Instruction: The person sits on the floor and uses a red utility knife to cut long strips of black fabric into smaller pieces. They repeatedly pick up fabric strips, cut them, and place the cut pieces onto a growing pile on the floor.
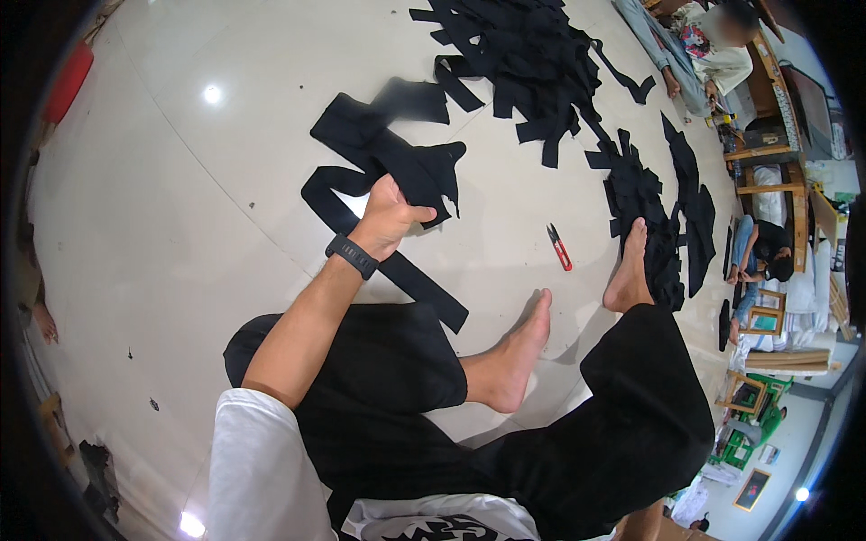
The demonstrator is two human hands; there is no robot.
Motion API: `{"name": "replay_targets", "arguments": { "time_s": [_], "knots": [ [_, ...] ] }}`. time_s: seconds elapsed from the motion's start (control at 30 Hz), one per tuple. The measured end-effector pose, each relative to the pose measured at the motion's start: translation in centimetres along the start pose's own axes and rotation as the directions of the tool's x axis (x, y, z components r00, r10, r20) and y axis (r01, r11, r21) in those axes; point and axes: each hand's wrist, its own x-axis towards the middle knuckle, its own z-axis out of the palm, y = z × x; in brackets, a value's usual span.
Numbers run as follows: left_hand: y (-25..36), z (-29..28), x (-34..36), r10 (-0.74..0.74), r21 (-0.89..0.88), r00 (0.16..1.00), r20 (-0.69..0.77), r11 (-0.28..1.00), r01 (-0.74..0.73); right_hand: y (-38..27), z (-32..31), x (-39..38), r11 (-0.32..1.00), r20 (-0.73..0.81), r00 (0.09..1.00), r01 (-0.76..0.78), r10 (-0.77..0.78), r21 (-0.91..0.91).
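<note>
My left hand, with a dark watch on its wrist, is closed around a bunch of black fabric strips. The held strips fan out above and beside the hand in long flat bands. One band trails under the wrist toward my knee, and the upper end is blurred. A pair of thread snips with red handles lies on the floor to the right, apart from the hand. My right hand is out of the picture; just a patch of skin shows at the lower right edge.
A large heap of black strips lies ahead, with a smaller pile on the right by my bare foot. My other foot rests nearer. Other people sit along the right side near wooden stools. Something red stands far left.
</note>
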Motion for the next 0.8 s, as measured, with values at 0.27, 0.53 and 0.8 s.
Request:
{"name": "replay_targets", "arguments": {
  "time_s": [0.27,0.53,0.8],
  "knots": [
    [-0.6,-0.5,0.4,-0.024,0.016,0.998,0.058,1.000,0.023,-21.0,-19.7,11.6,0.789,-0.595,0.568,0.581,-0.569,-0.200],
    [-1.2,-0.3,-0.1,-0.071,-0.130,0.992,0.106,0.988,0.084,-54.1,-17.0,-1.2,0.292,-0.091,0.335,0.904,-0.938,0.313],
    [-1.6,0.0,0.4,-0.049,-0.081,0.992,0.121,0.995,0.059,-61.7,-8.7,-5.1,0.226,-0.208,0.546,0.622,-0.811,0.750]
  ]
}}
